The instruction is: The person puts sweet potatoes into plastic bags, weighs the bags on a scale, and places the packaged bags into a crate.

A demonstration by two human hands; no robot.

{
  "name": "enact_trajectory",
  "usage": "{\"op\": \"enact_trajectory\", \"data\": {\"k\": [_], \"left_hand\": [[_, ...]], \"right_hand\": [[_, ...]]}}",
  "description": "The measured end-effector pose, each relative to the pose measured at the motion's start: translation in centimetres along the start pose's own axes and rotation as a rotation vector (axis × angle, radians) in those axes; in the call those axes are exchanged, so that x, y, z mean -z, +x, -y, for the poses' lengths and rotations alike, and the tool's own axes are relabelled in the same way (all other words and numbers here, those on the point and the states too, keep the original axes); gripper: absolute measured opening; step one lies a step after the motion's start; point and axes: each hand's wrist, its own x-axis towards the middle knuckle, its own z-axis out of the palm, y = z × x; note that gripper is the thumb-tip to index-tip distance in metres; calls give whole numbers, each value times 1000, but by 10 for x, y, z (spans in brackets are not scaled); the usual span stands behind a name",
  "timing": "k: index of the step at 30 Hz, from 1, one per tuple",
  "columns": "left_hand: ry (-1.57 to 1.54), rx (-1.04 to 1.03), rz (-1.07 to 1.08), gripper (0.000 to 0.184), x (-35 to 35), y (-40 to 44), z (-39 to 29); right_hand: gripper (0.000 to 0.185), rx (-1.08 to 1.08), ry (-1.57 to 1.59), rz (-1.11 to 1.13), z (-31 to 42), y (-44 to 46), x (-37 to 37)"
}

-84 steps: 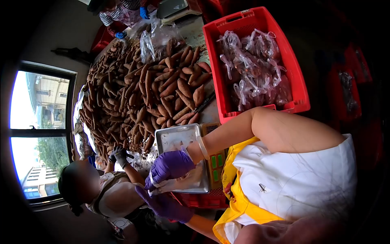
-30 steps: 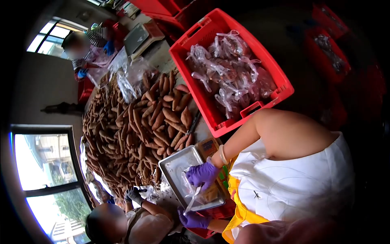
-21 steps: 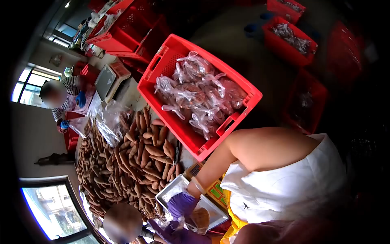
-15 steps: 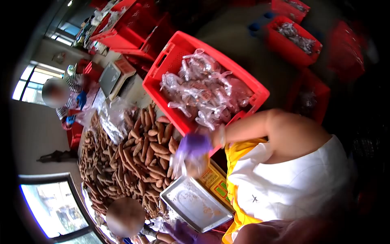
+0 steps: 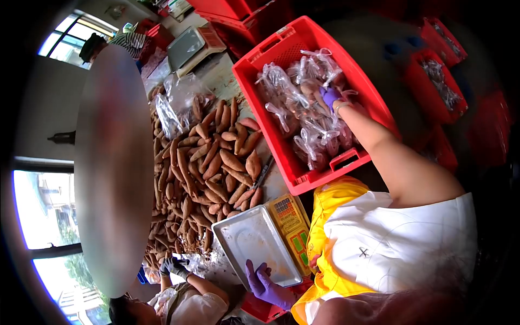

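Note:
My right hand [image 5: 329, 98], in a purple glove, reaches into the red crate [image 5: 355, 40] at the top. Its fingers are closed on a clear plastic bag among several knotted bags of sweet potatoes [image 5: 317, 132]. My left hand [image 5: 268, 287], also gloved in purple, is open with fingers apart at the lower end of the metal tray [image 5: 254, 241]. Nothing lies in that hand. The tray holds only brown dirt marks and rests on a yellow scale [image 5: 291, 219] with green displays.
Loose sweet potatoes [image 5: 200, 173] are heaped left of the crate, with clear bags [image 5: 181, 103] above them. Another scale [image 5: 187, 49] stands at the top. A co-worker's gloved hands [image 5: 176, 266] are at the lower left. More red crates [image 5: 433, 81] stand at the right.
My right hand has carried a filled bag from the tray up into the crate. My left hand stays low near the tray. The view has shifted, and a large blurred patch now covers the left side.

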Motion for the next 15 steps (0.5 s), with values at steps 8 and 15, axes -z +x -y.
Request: {"op": "enact_trajectory", "data": {"k": [8, 15], "left_hand": [[-126, 202, -70, 36, 8, -4, 27], [-129, 308, -171, 36, 15, -14, 28]], "right_hand": [[71, 139, -119, -244, 55, -53, 68], [92, 968, 700, -334, 298, -134, 30]]}}
